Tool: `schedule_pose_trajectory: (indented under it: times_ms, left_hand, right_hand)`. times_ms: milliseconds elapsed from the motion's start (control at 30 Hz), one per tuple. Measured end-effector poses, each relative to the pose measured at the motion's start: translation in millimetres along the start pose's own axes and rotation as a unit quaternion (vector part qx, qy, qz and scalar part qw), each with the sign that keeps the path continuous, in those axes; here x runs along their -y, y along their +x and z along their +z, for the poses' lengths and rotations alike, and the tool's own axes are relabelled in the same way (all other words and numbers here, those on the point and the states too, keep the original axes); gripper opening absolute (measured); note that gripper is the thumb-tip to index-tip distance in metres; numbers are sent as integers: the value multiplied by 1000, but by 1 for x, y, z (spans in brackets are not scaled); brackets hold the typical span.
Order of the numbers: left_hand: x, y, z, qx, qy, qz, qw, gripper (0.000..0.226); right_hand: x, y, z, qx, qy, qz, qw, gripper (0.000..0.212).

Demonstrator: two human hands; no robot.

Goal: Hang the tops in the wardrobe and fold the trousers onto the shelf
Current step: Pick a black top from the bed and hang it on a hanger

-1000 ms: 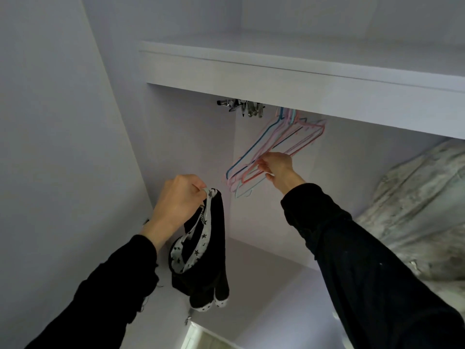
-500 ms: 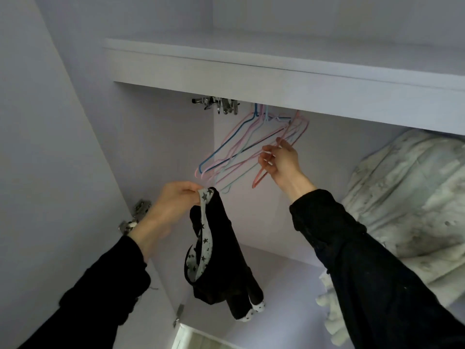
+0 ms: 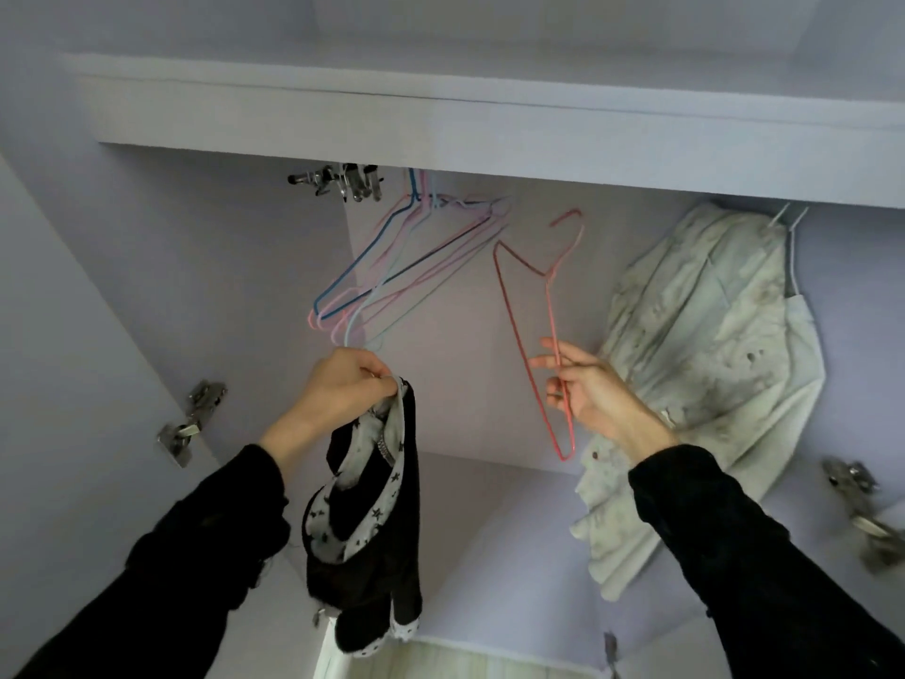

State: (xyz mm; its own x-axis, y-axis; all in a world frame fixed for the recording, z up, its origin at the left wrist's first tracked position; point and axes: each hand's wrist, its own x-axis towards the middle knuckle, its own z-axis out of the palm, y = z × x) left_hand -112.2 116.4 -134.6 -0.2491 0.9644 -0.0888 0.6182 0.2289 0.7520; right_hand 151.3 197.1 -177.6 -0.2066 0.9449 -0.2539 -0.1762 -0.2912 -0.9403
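My left hand [image 3: 343,389] grips a black top [image 3: 372,541] by its star-patterned grey trim, and the garment hangs down in front of the open wardrobe. My right hand [image 3: 587,394] pinches a red wire hanger [image 3: 526,306], which is off the rail and tilted, hook up. Several blue, pink and pale wire hangers [image 3: 406,267] still hang bunched from the rail under the white shelf [image 3: 489,139].
A pale mottled garment [image 3: 710,345] hangs on a white hanger at the right of the wardrobe. Metal clips [image 3: 338,181] sit at the rail's left end. Door hinges [image 3: 193,419] show on the left panel and hinges [image 3: 862,507] on the right.
My right hand has pulled the red hanger off the rail and brought it down and to the right. My left hand still holds the black top; the view has shifted right.
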Motion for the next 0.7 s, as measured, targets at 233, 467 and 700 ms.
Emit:
schedule_pose_trajectory:
  times_ms: [233, 467, 700]
  left_hand:
    - [-7, -8, 17, 48, 35, 49, 997, 14]
    - [-17, -9, 36, 85, 21, 30, 996, 22]
    - [-25, -7, 47, 76, -44, -17, 996, 14]
  right_hand:
    - [-56, -50, -59, 51, 95, 47, 993, 28]
    - [-68, -46, -77, -83, -12, 117, 990, 20]
    - [-68, -55, -81, -117, -63, 4, 991, 31]
